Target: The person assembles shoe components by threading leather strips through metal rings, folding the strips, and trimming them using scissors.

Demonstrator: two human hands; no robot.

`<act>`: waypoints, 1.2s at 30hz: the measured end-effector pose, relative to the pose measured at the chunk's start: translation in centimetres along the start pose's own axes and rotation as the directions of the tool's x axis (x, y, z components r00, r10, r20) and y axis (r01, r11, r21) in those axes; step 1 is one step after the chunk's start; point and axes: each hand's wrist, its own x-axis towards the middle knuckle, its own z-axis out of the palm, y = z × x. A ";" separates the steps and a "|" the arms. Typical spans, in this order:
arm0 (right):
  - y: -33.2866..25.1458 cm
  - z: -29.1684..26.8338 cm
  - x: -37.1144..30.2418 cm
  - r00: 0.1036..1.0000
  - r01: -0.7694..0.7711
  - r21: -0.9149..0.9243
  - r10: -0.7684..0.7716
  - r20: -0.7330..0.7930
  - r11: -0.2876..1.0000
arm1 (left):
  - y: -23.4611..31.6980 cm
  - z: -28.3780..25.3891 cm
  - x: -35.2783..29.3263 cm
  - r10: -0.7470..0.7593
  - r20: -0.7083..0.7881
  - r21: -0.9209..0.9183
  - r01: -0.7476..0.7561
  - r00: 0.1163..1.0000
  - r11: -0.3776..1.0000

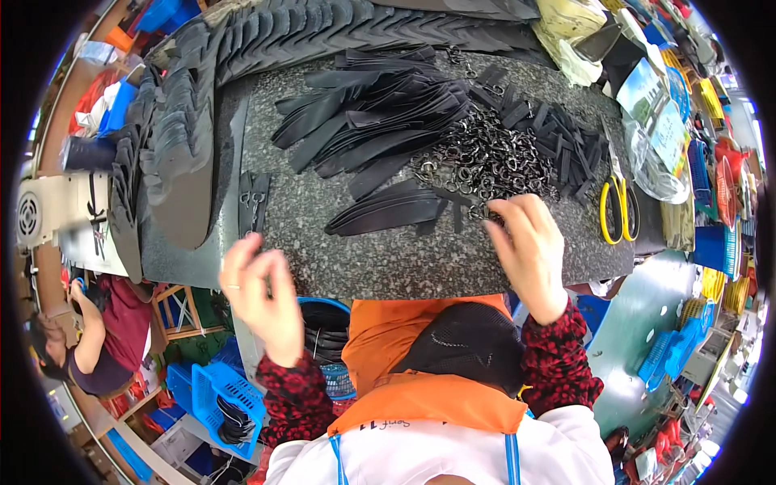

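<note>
My left hand (265, 297) is slightly blurred, its fingers apart, with no held thing visible. Its fingertips are just below two narrow black strips with metal clasps (253, 200), laid side by side at the left of the speckled slab (364, 271). At the right, my right hand (531, 249) has its thumb and forefinger curled but apart, beside the near edge of a pile of dark metal snap hooks (493, 153). A small stack of curved black strips (388, 210) lies between the hands. Beyond it spreads a larger heap of long black strips (364, 113).
Yellow-handled scissors (619, 212) lie at the slab's right, near short black strips (570, 149). Rows of overlapping dark pieces (182, 153) line the left and far sides. Blue baskets (226, 404) stand below left. Another person (97, 335) is at the far left.
</note>
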 end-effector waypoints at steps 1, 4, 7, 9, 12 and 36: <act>-0.5 0.1 0.5 0.999 0.043 -0.008 -0.043 0.007 0.999 | 1.7 0.7 -0.3 0.073 0.075 -0.152 -0.061 0.995 0.986; -1.1 0.4 1.4 0.995 0.072 -0.039 -0.069 0.067 0.997 | 5.9 3.7 -1.1 0.356 0.261 -0.293 -0.278 0.897 0.915; -0.4 0.1 0.8 0.991 0.096 -0.075 -0.088 0.103 0.993 | 6.8 5.8 0.0 0.391 0.313 -0.225 -0.332 0.866 0.916; 0.3 0.1 0.3 0.989 0.113 -0.069 -0.105 0.107 0.991 | 6.1 6.5 0.1 0.359 0.298 -0.161 -0.324 0.885 0.932; 0.3 0.1 0.5 0.988 0.132 -0.054 -0.127 0.087 0.990 | 5.9 5.9 0.0 0.311 0.255 -0.072 -0.302 0.916 0.950; -2.4 0.9 0.2 0.960 0.249 -0.265 -0.201 0.193 0.932 | 10.9 12.1 5.8 0.461 0.398 -0.226 -0.402 0.793 0.887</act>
